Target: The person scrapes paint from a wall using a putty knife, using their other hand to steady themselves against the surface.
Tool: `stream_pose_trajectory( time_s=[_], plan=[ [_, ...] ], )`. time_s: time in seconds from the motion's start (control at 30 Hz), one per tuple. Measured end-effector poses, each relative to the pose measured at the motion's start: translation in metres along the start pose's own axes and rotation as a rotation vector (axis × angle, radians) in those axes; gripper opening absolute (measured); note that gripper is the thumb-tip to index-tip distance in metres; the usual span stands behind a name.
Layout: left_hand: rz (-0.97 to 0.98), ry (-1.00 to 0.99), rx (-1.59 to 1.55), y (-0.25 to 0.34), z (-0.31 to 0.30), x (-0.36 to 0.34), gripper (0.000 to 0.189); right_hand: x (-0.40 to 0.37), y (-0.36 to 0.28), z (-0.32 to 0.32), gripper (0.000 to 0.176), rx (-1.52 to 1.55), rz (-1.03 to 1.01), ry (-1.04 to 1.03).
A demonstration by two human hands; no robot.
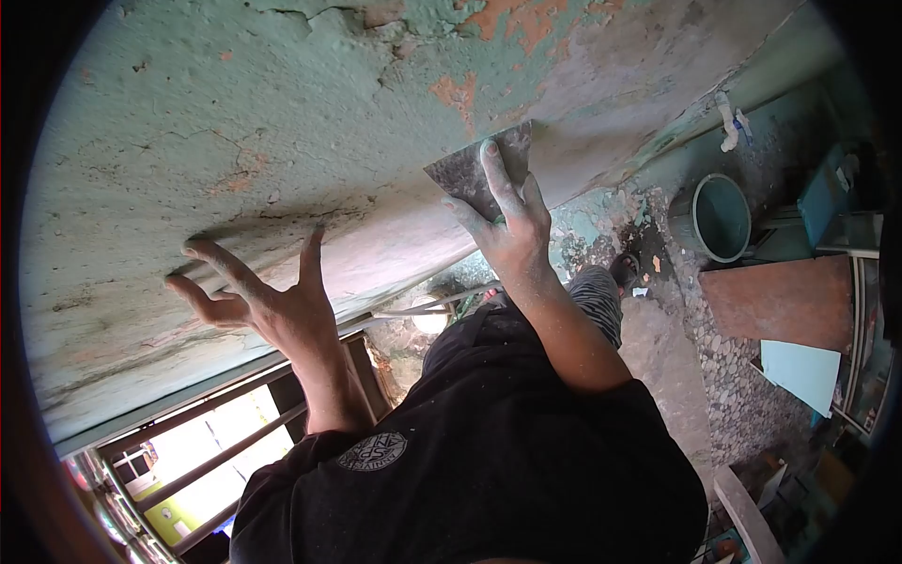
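Note:
My right hand [517,235] grips a flat, dark grey scraper [470,174], its fingers laid over the blade and dust on the skin. The blade's wide edge rests against the wall [310,103], whose green paint is rough, cracked and peeling down to orange patches. To the left, my left hand [272,305] is spread with its fingertips against or very close to the same wall. Nothing shows in that hand, and white dust covers its fingers. Around the scraper the wall surface looks paler and smoother.
A barred window [216,442] lies below my left arm. On the right stand a grey bucket [719,218], a brown board [785,299] and a white sheet [800,374]. A pipe with a tap [726,122] sticks out by the far corner. My sandalled foot [624,269] is on the floor.

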State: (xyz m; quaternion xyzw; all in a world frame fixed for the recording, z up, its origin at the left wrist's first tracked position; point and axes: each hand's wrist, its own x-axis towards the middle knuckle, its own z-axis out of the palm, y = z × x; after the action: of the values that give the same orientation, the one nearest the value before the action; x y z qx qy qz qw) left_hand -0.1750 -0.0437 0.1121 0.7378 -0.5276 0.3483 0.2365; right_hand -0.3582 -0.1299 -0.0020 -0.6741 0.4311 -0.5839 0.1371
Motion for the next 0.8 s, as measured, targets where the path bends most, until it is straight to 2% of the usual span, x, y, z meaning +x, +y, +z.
stream_pose_trajectory(
  time_s=[0.3,0.47,0.8],
  plan=[
    [0.043,-0.062,0.100,0.002,-0.004,0.003,0.112,-0.001,0.000,0.002,0.065,0.011,0.002,0.008],
    [0.005,-0.001,0.048,0.004,-0.003,0.002,0.112,0.002,0.002,0.011,0.070,0.041,-0.056,0.096],
    [-0.016,-0.009,0.035,0.006,-0.004,0.002,0.111,0.003,0.003,0.012,0.069,0.026,-0.029,0.069]
  ],
)
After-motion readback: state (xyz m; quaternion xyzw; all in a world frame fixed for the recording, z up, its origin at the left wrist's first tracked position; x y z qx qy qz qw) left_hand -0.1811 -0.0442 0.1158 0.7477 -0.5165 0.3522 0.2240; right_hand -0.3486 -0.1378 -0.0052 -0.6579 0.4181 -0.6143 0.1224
